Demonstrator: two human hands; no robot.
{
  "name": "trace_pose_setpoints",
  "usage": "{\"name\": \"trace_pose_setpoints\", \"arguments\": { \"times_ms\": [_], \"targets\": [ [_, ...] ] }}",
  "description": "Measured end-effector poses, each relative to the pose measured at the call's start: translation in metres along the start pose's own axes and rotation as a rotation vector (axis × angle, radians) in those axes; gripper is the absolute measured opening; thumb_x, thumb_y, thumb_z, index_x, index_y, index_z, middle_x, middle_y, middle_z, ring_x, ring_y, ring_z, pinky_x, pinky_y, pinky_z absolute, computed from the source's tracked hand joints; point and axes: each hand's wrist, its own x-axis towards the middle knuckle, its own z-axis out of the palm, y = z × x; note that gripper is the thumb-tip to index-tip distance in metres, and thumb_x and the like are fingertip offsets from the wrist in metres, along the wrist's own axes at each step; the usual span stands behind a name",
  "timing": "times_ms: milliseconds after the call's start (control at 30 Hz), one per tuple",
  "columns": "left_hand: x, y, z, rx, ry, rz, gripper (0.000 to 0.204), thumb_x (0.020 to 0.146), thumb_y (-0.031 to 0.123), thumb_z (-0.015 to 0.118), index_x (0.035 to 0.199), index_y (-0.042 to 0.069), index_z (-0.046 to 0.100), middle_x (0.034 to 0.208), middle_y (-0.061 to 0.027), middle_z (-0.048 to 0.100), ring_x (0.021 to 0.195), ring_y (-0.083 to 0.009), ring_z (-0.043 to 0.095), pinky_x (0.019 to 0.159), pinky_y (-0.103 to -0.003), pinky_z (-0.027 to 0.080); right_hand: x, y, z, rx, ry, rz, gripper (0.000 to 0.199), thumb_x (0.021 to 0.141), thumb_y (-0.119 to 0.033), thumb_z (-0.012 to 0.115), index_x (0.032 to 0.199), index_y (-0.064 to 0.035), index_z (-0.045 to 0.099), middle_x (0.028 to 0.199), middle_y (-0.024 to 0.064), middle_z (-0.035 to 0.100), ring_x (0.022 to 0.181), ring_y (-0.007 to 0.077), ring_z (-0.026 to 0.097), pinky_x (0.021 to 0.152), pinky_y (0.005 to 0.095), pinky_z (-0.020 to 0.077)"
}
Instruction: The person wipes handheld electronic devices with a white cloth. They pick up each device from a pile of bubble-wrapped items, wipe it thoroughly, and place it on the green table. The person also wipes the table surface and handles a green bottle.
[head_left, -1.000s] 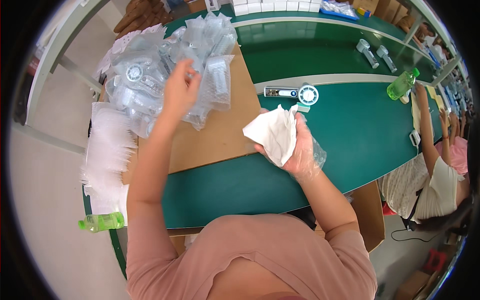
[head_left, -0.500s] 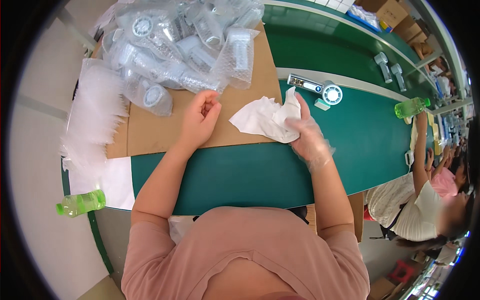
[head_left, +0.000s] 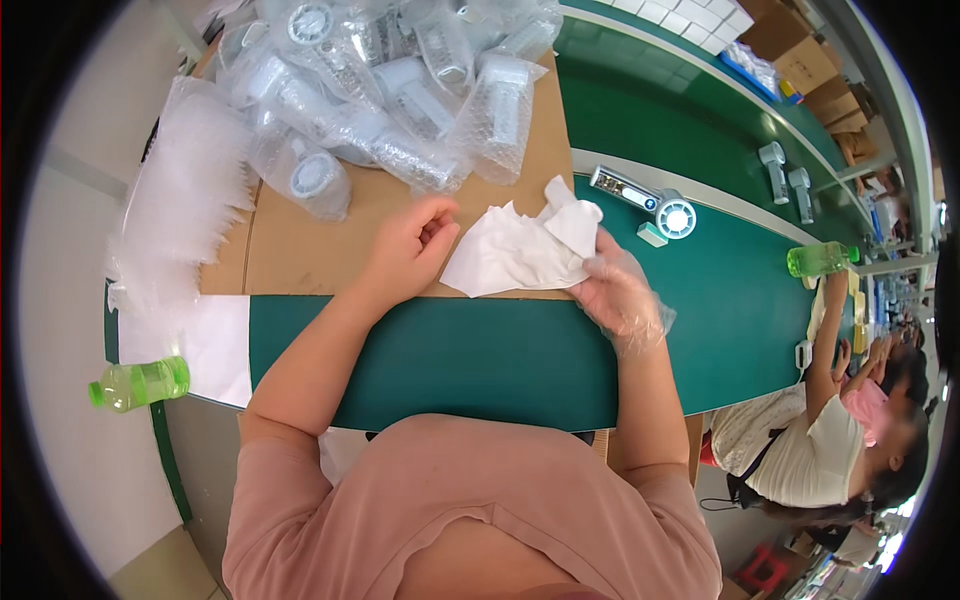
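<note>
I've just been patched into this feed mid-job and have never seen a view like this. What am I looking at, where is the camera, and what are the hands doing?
There is no machine here: a person works with two hands, filmed by a wide fisheye camera worn on the head and looking down, so straight edges bend near the rim. The forearms come in from below. The left hand is bare, loosely curled and empty, resting on a brown cardboard sheet. The right hand, in a thin clear plastic glove, touches a crumpled white cloth lying on that sheet. Behind lies a heap of bubble-wrapped parts. On the green table sit a small handheld fan and two green bottles. Another person sits at the right.
</note>
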Motion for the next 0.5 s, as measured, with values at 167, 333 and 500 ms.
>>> {"name": "trace_pose_setpoints", "arguments": {
  "times_ms": [167, 333, 500],
  "targets": [
    [0.001, -0.001, 0.004, 0.004, -0.006, -0.025, 0.016, 0.089, 0.004, 0.061, 0.105, 0.004, 0.061, 0.084, 0.0017, 0.057, 0.074, -0.0054, 0.050, 0.065, -0.021, 0.043, 0.007, 0.001, -0.009, -0.164, 0.087, -0.048, 0.051, 0.088, 0.006, 0.045, 0.138, 0.0063, 0.032, 0.133, 0.0212, 0.048, 0.125, 0.0308, 0.050, 0.105, 0.0411, 0.0442],
    [0.000, -0.005, 0.003, 0.027, 0.012, -0.004, 0.015, 0.089, 0.004, 0.061, 0.104, 0.004, 0.062, 0.086, 0.0024, 0.057, 0.073, -0.0050, 0.050, 0.064, -0.020, 0.042, 0.007, -0.006, 0.004, 0.282, 0.150, 0.048, 0.046, 0.100, -0.023, 0.041, 0.136, 0.0054, 0.037, 0.135, 0.0188, 0.049, 0.125, 0.0304, 0.050, 0.106, 0.0416, 0.0407],
    [0.003, -0.005, 0.004, 0.077, -0.006, 0.033, 0.014, 0.089, 0.006, 0.061, 0.103, 0.004, 0.062, 0.086, 0.0006, 0.058, 0.074, -0.0065, 0.052, 0.065, -0.022, 0.044, 0.005, -0.001, -0.001, 0.197, 0.062, -0.030, 0.047, 0.097, -0.019, 0.050, 0.135, 0.0067, 0.039, 0.132, 0.0190, 0.052, 0.122, 0.0302, 0.053, 0.106, 0.0433, 0.0410]
  ]
}}
